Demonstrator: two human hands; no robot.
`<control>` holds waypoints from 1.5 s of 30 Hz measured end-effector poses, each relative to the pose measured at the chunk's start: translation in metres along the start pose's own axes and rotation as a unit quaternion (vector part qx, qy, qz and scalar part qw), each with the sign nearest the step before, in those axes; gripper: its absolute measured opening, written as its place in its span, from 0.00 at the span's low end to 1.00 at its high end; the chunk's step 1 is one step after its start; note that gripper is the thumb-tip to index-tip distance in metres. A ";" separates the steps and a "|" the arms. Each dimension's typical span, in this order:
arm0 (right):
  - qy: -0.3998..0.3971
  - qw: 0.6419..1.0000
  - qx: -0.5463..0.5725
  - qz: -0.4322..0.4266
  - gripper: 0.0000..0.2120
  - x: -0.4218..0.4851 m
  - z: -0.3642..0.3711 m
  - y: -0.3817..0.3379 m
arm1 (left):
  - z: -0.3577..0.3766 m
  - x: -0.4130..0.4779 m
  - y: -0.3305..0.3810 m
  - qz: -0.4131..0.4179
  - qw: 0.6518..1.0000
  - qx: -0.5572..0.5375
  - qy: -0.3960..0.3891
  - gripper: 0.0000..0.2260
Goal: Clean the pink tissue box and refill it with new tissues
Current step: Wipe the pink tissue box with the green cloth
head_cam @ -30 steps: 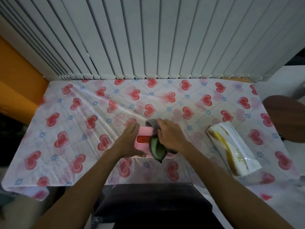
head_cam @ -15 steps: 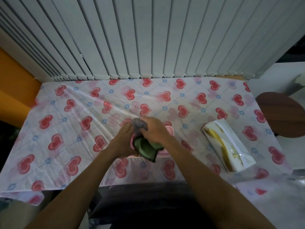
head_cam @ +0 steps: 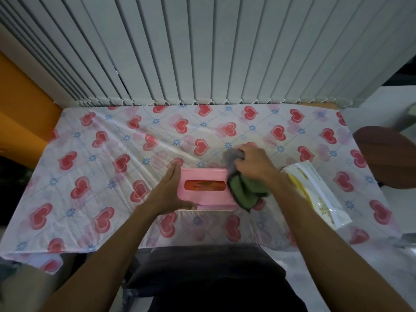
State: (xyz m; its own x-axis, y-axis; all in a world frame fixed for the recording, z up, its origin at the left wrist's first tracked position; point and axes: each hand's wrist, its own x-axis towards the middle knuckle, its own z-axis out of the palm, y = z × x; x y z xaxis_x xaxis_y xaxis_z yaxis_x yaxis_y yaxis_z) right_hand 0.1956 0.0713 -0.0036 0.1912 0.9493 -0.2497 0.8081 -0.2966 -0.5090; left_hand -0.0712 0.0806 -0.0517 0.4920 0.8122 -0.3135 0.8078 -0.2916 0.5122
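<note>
The pink tissue box (head_cam: 206,193) lies flat on the heart-patterned tablecloth, its oval slot facing up. My left hand (head_cam: 170,190) clasps the box's left end, fingers along the far side and thumb along the near edge. My right hand (head_cam: 253,164) grips a green and grey cloth (head_cam: 244,189) that rests against the box's right end and drapes over that corner. A white and yellow pack of new tissues (head_cam: 317,193) lies just right of my right forearm, partly hidden by it.
The table (head_cam: 94,167) is covered by a shiny plastic cloth and backs onto white vertical blinds (head_cam: 202,52). A dark chair seat (head_cam: 202,273) sits below the front edge. A brown round stool (head_cam: 387,156) stands to the right.
My right hand has swept the cloth from the left part of the box's top to its right end, uncovering the slot. My left hand has stayed on the left end.
</note>
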 end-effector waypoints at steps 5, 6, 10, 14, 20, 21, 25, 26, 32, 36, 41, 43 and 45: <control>-0.063 0.985 -0.011 -0.163 0.15 -0.042 0.073 -0.091 | -0.003 0.002 -0.013 0.042 0.996 -0.074 -0.009 0.48; -0.085 0.979 -0.034 -0.182 0.18 -0.053 0.085 -0.094 | -0.002 0.001 -0.016 0.042 0.998 -0.052 0.001 0.47; -0.070 0.974 -0.050 -0.209 0.16 -0.082 0.083 -0.035 | -0.003 -0.001 -0.016 0.032 0.999 0.014 -0.016 0.63; 0.014 0.979 -0.124 -0.162 0.16 -0.079 0.038 0.039 | -0.001 -0.003 -0.008 0.038 0.998 0.043 -0.005 0.61; 0.151 0.982 -0.088 -0.069 0.13 -0.036 0.012 0.035 | 0.006 0.000 0.003 0.072 0.996 0.030 0.042 0.49; 0.150 0.984 -0.077 -0.057 0.13 -0.030 0.015 0.031 | 0.005 0.000 0.003 0.077 0.996 0.031 0.045 0.48; 0.096 0.986 -0.121 -0.064 0.13 -0.029 0.036 0.024 | 0.008 0.000 0.004 0.062 0.996 0.036 0.054 0.48; 0.089 0.984 -0.138 -0.073 0.14 -0.035 0.040 0.025 | 0.009 -0.001 0.005 0.055 0.996 0.041 0.055 0.50; -0.031 0.985 -0.119 -0.119 0.06 -0.077 0.010 0.031 | 0.011 -0.001 0.005 0.020 0.996 0.056 0.059 0.53; -0.100 0.977 -0.183 -0.037 0.09 -0.074 -0.023 0.015 | 0.012 0.001 0.004 0.023 0.997 0.040 0.056 0.53; 0.001 0.992 -0.121 -0.029 0.14 -0.042 -0.006 0.000 | 0.010 0.006 0.003 0.033 0.998 0.031 0.048 0.52; 0.000 0.992 -0.128 -0.006 0.19 -0.038 0.017 0.004 | 0.011 0.005 0.002 0.029 0.998 0.029 0.048 0.53; -0.001 0.987 -0.159 -0.005 0.22 -0.046 0.038 0.013 | 0.012 0.003 0.002 0.023 0.998 0.030 0.049 0.55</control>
State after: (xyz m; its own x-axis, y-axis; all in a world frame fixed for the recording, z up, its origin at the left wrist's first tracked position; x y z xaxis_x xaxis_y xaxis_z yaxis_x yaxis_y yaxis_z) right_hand 0.1758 0.0195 -0.0299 0.1824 0.9515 -0.2476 0.9438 -0.2400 -0.2271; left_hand -0.0643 0.0766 -0.0617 0.4972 0.8417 -0.2106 0.8046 -0.3565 0.4748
